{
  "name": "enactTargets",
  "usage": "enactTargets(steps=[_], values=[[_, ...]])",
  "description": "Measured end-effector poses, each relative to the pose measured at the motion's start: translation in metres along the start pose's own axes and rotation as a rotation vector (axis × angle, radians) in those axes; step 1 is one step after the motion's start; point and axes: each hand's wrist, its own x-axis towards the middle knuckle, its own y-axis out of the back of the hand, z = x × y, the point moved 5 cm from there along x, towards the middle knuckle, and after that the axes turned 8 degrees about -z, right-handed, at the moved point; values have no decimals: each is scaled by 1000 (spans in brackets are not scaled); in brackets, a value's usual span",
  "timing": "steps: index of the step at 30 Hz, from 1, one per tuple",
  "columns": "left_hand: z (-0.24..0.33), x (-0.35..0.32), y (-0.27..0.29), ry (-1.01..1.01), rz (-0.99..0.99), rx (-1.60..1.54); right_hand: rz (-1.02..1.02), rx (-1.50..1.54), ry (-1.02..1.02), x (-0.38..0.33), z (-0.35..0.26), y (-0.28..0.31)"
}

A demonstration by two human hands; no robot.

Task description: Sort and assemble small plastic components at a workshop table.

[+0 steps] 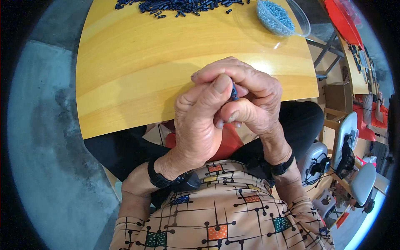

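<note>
Both my hands meet in front of me, over the near edge of the table. Between them is a small dark blue plastic part [234,92], mostly covered by fingers. My left hand [204,106] is closed, its thumb pressed against one side of the part. My right hand [256,91] curls round from the other side, thumb and fingers closed on the same part. Exactly what kind of part it is, and whether anything else sits in the fingers, stays hidden.
A yellow wooden table [137,75] spreads ahead. Along its far edge lies a pile of small dark parts [179,6]. A clear plastic bowl [306,26] of small silvery metal pieces [275,17] stands far right. Grey chairs [346,129] and a cardboard box [336,96] are at right.
</note>
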Motion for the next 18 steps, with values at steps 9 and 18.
enactTargets(steps=[9, 18], values=[[-3, 2, 2, 37, 8, -66, 58, 208, -241, -6, 4, -1], [0, 0, -3, 6, -105, -12, -33, 16, -11, -2, -1, 2]])
